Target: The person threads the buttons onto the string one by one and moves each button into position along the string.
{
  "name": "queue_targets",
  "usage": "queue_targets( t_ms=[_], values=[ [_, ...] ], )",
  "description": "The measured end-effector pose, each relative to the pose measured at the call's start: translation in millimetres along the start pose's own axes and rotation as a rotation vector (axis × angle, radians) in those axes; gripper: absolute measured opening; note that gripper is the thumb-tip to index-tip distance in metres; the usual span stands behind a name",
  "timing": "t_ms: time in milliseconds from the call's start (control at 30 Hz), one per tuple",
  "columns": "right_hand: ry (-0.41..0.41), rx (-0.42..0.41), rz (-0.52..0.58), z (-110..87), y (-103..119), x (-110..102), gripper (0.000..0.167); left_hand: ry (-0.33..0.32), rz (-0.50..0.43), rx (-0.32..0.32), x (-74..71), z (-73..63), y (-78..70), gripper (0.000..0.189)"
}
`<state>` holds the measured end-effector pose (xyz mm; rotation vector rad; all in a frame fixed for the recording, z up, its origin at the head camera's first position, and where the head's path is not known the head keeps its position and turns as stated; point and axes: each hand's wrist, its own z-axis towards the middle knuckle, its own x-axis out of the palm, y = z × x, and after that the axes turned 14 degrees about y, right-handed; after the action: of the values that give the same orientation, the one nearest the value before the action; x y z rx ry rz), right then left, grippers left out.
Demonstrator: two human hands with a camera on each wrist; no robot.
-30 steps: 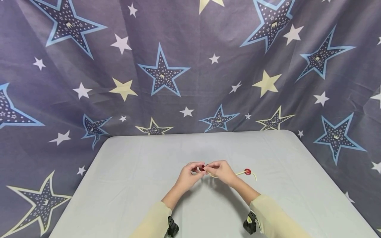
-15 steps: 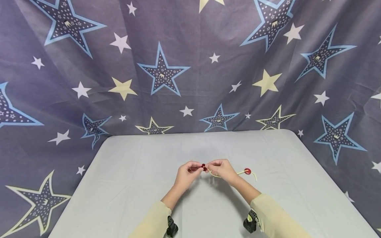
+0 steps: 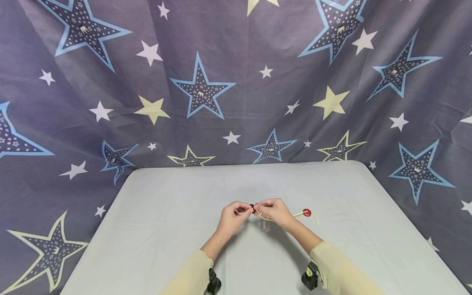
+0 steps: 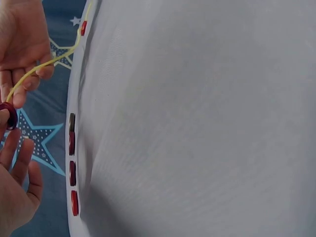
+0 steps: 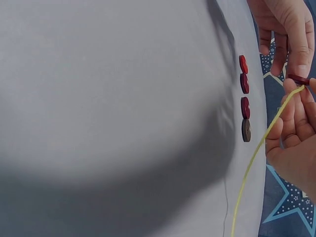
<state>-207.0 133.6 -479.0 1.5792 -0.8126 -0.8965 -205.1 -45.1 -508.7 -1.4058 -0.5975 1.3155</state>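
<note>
Both hands are raised above the grey table [image 3: 177, 205] and meet at their fingertips near its middle. The left hand [image 3: 230, 218] grasps a dark red button [image 3: 253, 208], pinching it between thumb and finger; the button stands off the tabletop, between the two hands. The right hand [image 3: 274, 214] has its thumb and finger pressed together on the yellow string [image 5: 256, 149] just beside that button. In the right wrist view the string reaches the button's face; whether it passes through a hole cannot be told, as fingers cover part of it. From the fingertips the string sags below the right hand, reappears to the right of it and runs to a bright red button [image 3: 307, 212], with a short free end beyond. This second button is on the string, to the right of both hands and well apart from the first. The right wrist view also shows four loose buttons in a line on the table: a red one [image 5: 243, 64], two maroon ones [image 5: 245, 108] and a brown one [image 5: 246, 130] at the end. The person's sleeves [image 3: 341, 266] are pale beige, and a black device [image 3: 310, 276] shows at each wrist. A purple-grey cloth [image 3: 236, 37] printed with blue, yellow and white stars hangs behind the table and along its sides.
</note>
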Motion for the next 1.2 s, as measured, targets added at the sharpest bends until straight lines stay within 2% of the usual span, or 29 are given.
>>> queue_targets(
  t_ms=[267,433,700,933,1200],
  values=[
    [0.024,-0.040,-0.052,0.0,1.3,0.9,0.028,0.004,-0.021,0.003,-0.8,-1.6,-4.6,0.006],
    [0.055,-0.133,-0.198,-1.5,1.2,1.8,0.025,0.005,-0.049,-0.014,-2.0,-1.7,-4.3,0.006],
    [0.003,-0.199,-0.402,-0.8,3.1,5.0,0.016,-0.010,-0.060,-0.025,-0.7,-0.6,-3.5,0.005],
    [-0.004,-0.233,-0.503,-1.4,5.1,7.3,0.020,0.017,-0.039,-0.024,-9.9,-11.8,-39.5,0.006],
    [0.011,-0.255,-0.629,-0.5,3.3,7.2,0.024,0.036,-0.010,-0.016,-10.3,-12.1,-37.4,0.004]
  ],
)
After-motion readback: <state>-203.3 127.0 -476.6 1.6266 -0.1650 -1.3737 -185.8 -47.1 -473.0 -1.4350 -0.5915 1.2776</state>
